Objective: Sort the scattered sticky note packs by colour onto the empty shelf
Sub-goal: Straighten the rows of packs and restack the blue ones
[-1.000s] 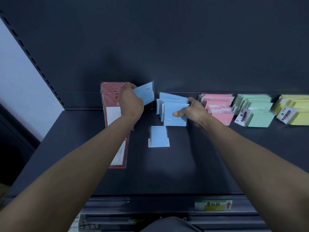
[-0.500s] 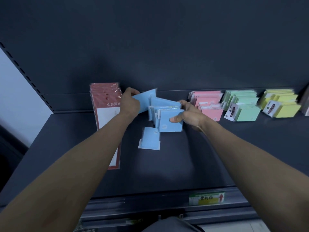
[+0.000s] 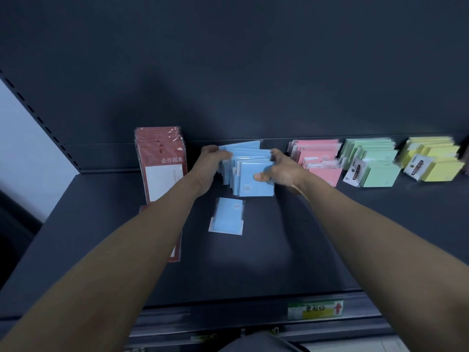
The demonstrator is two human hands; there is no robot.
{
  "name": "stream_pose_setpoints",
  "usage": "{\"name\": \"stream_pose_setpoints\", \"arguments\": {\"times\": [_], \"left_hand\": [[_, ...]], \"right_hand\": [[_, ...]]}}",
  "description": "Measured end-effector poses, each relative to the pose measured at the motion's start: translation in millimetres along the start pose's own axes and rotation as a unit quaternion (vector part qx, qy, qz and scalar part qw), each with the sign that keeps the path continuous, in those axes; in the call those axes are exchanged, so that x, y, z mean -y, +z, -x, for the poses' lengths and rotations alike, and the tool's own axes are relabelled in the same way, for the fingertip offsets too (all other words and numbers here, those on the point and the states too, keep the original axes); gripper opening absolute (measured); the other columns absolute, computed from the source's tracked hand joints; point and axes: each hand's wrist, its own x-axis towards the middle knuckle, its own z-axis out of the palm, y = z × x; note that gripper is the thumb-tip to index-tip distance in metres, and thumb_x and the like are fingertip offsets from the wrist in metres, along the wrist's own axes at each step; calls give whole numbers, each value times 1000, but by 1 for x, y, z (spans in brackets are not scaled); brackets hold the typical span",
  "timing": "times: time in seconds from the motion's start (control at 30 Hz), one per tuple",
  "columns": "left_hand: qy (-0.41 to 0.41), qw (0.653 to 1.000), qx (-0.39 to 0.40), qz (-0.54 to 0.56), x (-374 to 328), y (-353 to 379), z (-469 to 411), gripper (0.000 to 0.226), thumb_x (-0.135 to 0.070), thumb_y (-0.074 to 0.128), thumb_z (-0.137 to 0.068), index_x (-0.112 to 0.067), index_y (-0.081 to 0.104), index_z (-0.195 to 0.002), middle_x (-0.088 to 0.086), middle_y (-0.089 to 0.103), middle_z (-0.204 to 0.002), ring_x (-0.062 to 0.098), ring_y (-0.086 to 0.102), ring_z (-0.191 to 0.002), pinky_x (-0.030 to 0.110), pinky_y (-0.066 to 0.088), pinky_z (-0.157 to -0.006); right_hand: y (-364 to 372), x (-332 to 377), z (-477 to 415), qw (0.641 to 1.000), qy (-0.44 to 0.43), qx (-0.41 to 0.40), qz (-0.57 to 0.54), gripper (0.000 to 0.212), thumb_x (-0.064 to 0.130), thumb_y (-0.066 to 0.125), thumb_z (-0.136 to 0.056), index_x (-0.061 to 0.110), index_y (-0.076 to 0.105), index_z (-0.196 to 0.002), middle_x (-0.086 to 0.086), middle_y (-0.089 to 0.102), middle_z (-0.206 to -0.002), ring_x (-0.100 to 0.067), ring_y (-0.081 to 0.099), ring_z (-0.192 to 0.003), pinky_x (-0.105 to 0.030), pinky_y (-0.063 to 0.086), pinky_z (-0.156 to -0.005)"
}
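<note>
The left hand point(image 3: 210, 162) has its fingers curled on the left edge of the blue sticky note packs point(image 3: 253, 174), near the back of the row. The right hand point(image 3: 281, 171) grips the same row from the right side: the thumb lies on the face of the front pack and the fingers go behind. The two hands are apart, each clamped on one side. The packs stand upright and lean a little, one behind another, close to the back wall of the dark shelf point(image 3: 355, 237). In front of them one loose blue pack point(image 3: 227, 217) lies flat. At the left stand tall red packs point(image 3: 162, 161) – partly hidden by the left forearm. At the right follow pink packs point(image 3: 319, 158), green packs point(image 3: 373, 163) and yellow packs point(image 3: 436, 158), each colour in its own group. A price label point(image 3: 314, 309) sits on the shelf's front edge
</note>
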Motion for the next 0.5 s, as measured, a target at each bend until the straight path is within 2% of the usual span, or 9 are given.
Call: {"name": "stream_pose_setpoints", "arguments": {"times": [0.03, 0.1, 0.2, 0.3, 0.4, 0.47, 0.5], "left_hand": [[-2, 999, 24, -40, 1, -1, -1, 81, -24, 74, -51, -5, 46, -125, 4, 63, -109, 18, 59, -101, 28, 44, -87], [-1, 994, 56, -94, 1, -1, -2, 79, -12, 76, -56, -9, 45, -129, 5, 61, -120, 20, 58, -110, 32, 45, -97], [17, 993, 34, -109, 0, 2, -3, 62, 7, 68, -73, -11, 43, -127, 6, 58, -118, 23, 58, -110, 37, 47, -98], [24, 994, 26, -107, 2, 6, -7, 61, 7, 66, -77, -10, 41, -131, 8, 57, -120, 24, 57, -110, 39, 47, -97], [34, 993, -21, -114, 8, 9, -9, 57, -2, 67, -83, -7, 37, -131, 7, 54, -123, 21, 55, -110, 39, 47, -98], [37, 991, -25, -125, 11, 11, -6, 52, -8, 64, -87, -7, 38, -132, 5, 54, -124, 19, 55, -110, 35, 47, -96], [30, 991, -9, -130, 11, 12, -4, 47, -9, 61, -89, -8, 40, -131, 5, 55, -123, 18, 55, -109, 32, 47, -93]], "right_hand": [[1, 1, -3, 1000, 0, -3, -2, 69, -2, 71, -80, 12, 33, -136, -8, 61, -120, -23, 60, -109, -34, 48, -98], [3, 2, -8, 1000, -5, -9, 5, 70, -2, 72, -79, 13, 33, -135, -9, 60, -120, -23, 60, -109, -35, 48, -98], [3, 3, -15, 999, -27, -20, 19, 66, -4, 73, -76, 15, 35, -126, -12, 54, -124, -24, 58, -107, -43, 49, -97], [3, 1, -17, 996, -65, -56, 14, 60, -6, 75, -74, 13, 36, -114, -8, 48, -119, -20, 52, -104, -39, 48, -97], [4, -3, -17, 990, -76, -100, 61, 66, 9, 80, -73, 8, 40, -124, -3, 50, -118, -18, 50, -108, -31, 44, -99], [2, -4, -18, 985, -28, -101, 140, 69, 28, 81, -73, 3, 45, -127, -6, 57, -118, -23, 56, -108, -36, 46, -99], [1, -3, -17, 980, 1, -86, 179, 67, 37, 80, -73, -1, 52, -121, -8, 62, -116, -26, 60, -105, -40, 47, -98]]}}
